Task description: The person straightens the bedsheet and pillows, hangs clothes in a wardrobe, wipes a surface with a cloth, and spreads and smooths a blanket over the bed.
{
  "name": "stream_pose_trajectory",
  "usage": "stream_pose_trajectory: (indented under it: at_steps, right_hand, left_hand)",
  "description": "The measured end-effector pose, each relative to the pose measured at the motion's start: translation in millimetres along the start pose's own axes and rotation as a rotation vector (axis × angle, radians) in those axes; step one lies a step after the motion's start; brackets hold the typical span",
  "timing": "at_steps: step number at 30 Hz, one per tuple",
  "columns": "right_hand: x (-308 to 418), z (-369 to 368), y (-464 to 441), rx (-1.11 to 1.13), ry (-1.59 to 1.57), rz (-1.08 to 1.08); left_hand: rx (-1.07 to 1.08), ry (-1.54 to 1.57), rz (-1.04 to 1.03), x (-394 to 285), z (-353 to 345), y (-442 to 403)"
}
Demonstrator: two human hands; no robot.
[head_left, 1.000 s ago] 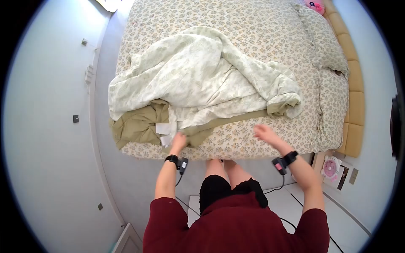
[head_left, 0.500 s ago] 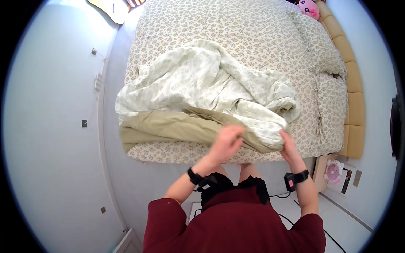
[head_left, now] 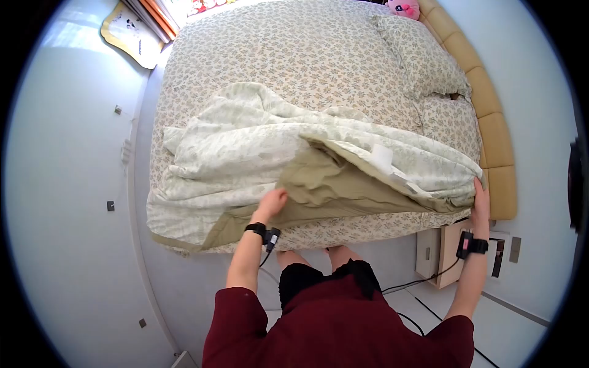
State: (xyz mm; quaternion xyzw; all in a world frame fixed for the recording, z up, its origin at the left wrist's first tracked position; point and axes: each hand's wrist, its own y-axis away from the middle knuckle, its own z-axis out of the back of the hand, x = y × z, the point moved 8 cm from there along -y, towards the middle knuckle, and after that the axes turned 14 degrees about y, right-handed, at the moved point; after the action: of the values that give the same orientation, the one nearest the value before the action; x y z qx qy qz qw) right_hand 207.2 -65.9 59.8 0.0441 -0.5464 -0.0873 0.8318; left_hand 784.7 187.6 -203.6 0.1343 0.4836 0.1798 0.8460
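Observation:
A quilt (head_left: 233, 147), pale green with a leaf print on one face and plain olive on the other, lies rumpled along the near side of the bed. Its olive face is turned up in the middle. My left hand (head_left: 270, 205) is closed on the quilt where the pale and olive faces meet. Near the headboard, my right hand (head_left: 481, 201) grips the quilt's right end; some of its fingers are hidden by the cloth. A white label (head_left: 381, 157) shows on the quilt between my hands.
The bed sheet (head_left: 288, 49) has a small floral print. A matching pillow (head_left: 423, 55) lies against the tan padded headboard (head_left: 496, 141), with a pink plush toy (head_left: 405, 8) at the far corner. A bedside cabinet (head_left: 451, 245) stands below my right hand. Cables run from my wrist devices.
My right hand has moved right, pulling the quilt's end towards the headboard. My left hand has moved left. The quilt is stretched wider, with its olive face now shifted right.

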Motion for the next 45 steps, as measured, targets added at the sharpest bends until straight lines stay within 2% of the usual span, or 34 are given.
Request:
stream_pose_trajectory:
  at_steps: [3, 4, 5, 6, 7, 8, 9, 10, 11, 14, 16, 18, 19, 21, 23, 25, 27, 29, 31, 32, 33, 35, 36, 37, 38, 39, 40, 41, 42, 43, 45]
  right_hand:
    - [-57, 4, -43, -0.002, 0.09, -0.057]
    - [-69, -5, -51, -0.02, 0.236, -0.023]
    - [-72, -14, -57, -0.035, 0.384, 0.011]
    - [-62, -30, -53, -0.023, 0.461, 0.031]
    - [-55, -49, -47, 0.009, 0.524, 0.039]
    - [-47, -68, -41, 0.036, 0.59, 0.048]
    - [-20, -107, -24, 0.163, 0.627, 0.296]
    - [4, -146, 3, 0.289, 0.656, 0.544]
    - [11, -184, 32, 0.43, 0.825, 0.765]
    - [32, -278, 160, 0.934, 0.756, 1.145]
    - [20, -300, 186, 1.019, 0.698, 1.235]
    - [-10, -318, 186, 1.373, 0.974, 1.016]
    - [-4, -314, 183, 1.376, 0.975, 1.02]
    - [49, -281, 149, 1.195, 0.587, 0.672]
    - [95, -251, 143, 1.16, 0.527, 0.699]
    - [142, -211, 146, 0.989, 0.548, 0.916]
    - [160, -164, 126, 0.87, 0.374, 0.817]
    - [190, -111, 116, 0.489, 0.672, 1.145]
    - [142, -43, 47, 0.325, 0.323, 0.535]
    - [134, -34, 40, 0.317, 0.323, 0.534]
    - [116, -37, 34, 0.414, 0.463, 0.443]
    - [58, -45, 31, 0.569, 0.757, 0.284]
    - [6, -52, 35, 0.623, 0.91, 0.223]
    - [-70, -57, 34, 0.837, 0.973, 0.211]
    - [-97, -67, 55, 0.897, 0.964, 0.178]
    - [-158, -64, 64, 1.098, 1.107, 0.033]
    - [-211, -63, 77, 1.19, 0.909, 0.009]
    - [-245, -52, 86, 1.2, 1.171, -0.271]
    - [-186, -66, 109, 1.16, 1.005, -0.479]
    - [-177, -80, 97, 1.153, 1.001, -0.473]
    - [-175, -86, 68, 1.145, 1.309, -0.433]
  left_hand:
    - [-0.119, 0.001, -0.348, -92, -53, 16]
    - [-0.128, -0.005, -0.337, -102, -67, 19]
    - [-0.18, 0.143, -0.325, -108, -74, 26]
    - [-0.236, 0.289, -0.314, -112, -73, 34]
    - [-0.246, 0.284, -0.305, -116, -75, 40]
    - [-0.159, 0.362, -0.158, -117, -80, 43]
    - [-0.07, 0.44, -0.012, -120, -88, 48]
    - [-0.073, 0.441, -0.007, -132, -90, 56]
    - [-0.05, 0.43, -0.074, -153, -94, 62]
    - [0.005, 0.431, -0.203, -217, -97, 82]
    - [0.041, 0.449, -0.268, -253, -81, 96]
    - [0.203, 0.471, -0.118, -255, -69, 106]
    - [0.198, 0.473, -0.118, -250, -60, 109]
    - [-0.221, 0.143, -0.509, -262, -11, 121]
    - [-0.065, -0.237, -0.132, -197, -13, 97]
    - [-0.085, -0.303, -0.015, -133, -9, 77]
    - [-0.158, -0.319, -0.079, -97, -2, 58]
    - [-0.226, -0.327, -0.134, -78, 11, 52]
    - [-0.16, -0.251, 0.106, -47, 25, 43]
    - [-0.239, -0.238, 0.031, -63, 37, 54]
    - [-0.235, -0.242, 0.025, -56, 37, 61]
    - [-0.031, -0.082, 0.173, -19, 20, 80]
    - [0.115, -0.07, 0.176, 0, 2, 95]
    - [0.263, -0.061, 0.179, 23, -17, 116]
    - [0.514, -0.104, 0.249, 48, -40, 141]
    - [0.63, -0.116, 0.315, 82, -59, 169]
    - [0.693, -0.116, 0.413, 93, -61, 200]
    - [0.712, -0.045, 0.538, 83, -52, 222]
    - [0.708, 0.012, 0.69, 72, -40, 236]
    - [0.704, -0.024, 0.681, 75, -33, 232]
    - [0.576, -0.121, 0.545, 70, -5, 187]
